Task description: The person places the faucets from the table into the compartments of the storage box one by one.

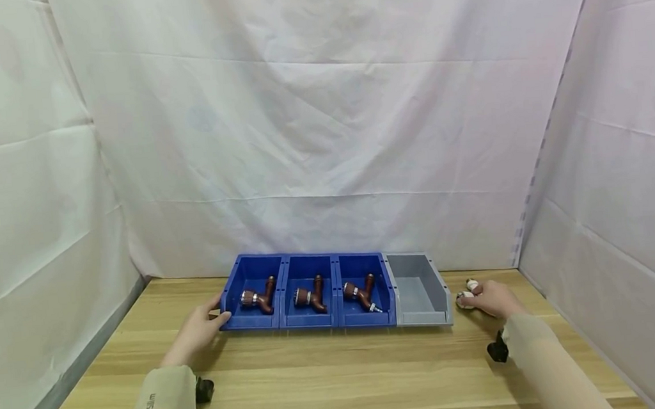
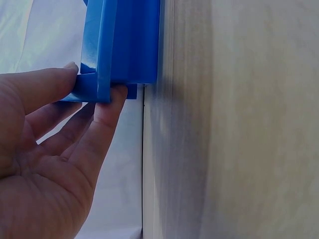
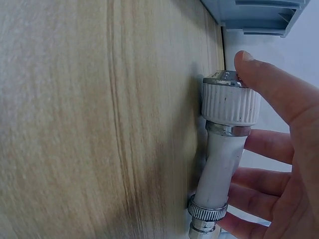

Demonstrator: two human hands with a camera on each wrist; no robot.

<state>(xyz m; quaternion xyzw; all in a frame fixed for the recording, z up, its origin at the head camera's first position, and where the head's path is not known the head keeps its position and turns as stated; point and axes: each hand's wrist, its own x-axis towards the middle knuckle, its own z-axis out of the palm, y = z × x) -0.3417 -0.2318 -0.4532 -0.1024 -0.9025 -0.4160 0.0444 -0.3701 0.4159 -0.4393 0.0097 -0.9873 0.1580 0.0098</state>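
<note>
My left hand (image 1: 197, 330) grips the left side wall of the leftmost blue bin (image 1: 250, 324), thumb over the rim and fingertips under it, as the left wrist view shows. At the right, my right hand (image 1: 496, 299) holds a white radiator valve (image 3: 227, 105) with a ribbed knob and chrome collars. Its thumb rests on the knob's chrome end cap, and the other fingers lie along the far side of the body. This valve is close over the table, right of the grey bin (image 1: 418, 290). In the head view, fingers hide part of the valve.
Three blue bins and the grey one stand side by side near the back curtain (image 1: 322, 134). Each blue bin holds one brown valve: left (image 1: 266, 304), middle (image 1: 316, 301), and right (image 1: 363, 295), the last with a silver end. Beneath is a wooden table (image 1: 330, 384).
</note>
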